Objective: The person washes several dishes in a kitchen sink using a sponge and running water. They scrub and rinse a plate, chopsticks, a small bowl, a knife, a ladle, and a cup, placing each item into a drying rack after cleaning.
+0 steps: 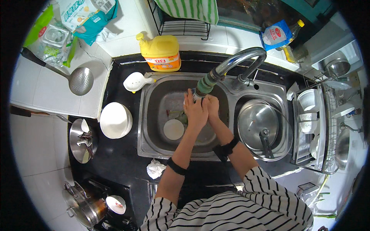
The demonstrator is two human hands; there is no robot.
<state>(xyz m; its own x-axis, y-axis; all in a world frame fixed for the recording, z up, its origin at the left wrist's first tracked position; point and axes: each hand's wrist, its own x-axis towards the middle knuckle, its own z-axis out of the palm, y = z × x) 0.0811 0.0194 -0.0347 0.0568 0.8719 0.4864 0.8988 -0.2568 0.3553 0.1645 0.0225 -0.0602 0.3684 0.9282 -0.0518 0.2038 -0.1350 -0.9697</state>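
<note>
Both of my hands are close together over the large sink basin, right below the spout end of the chrome faucet. My left hand has its fingers extended up beside the spout; my right hand is curled just right of it. A small whitish thing shows at the fingers under the spout, but I cannot tell what it is or which hand holds it. On the basin floor lie a round white dish and some green scraps, partly behind my left hand.
Left of the sink are stacked white bowls, a white ladle-like scoop and a steel bowl of utensils. Behind stands a yellow detergent jug. A glass lid covers the smaller basin; a dish rack is at right.
</note>
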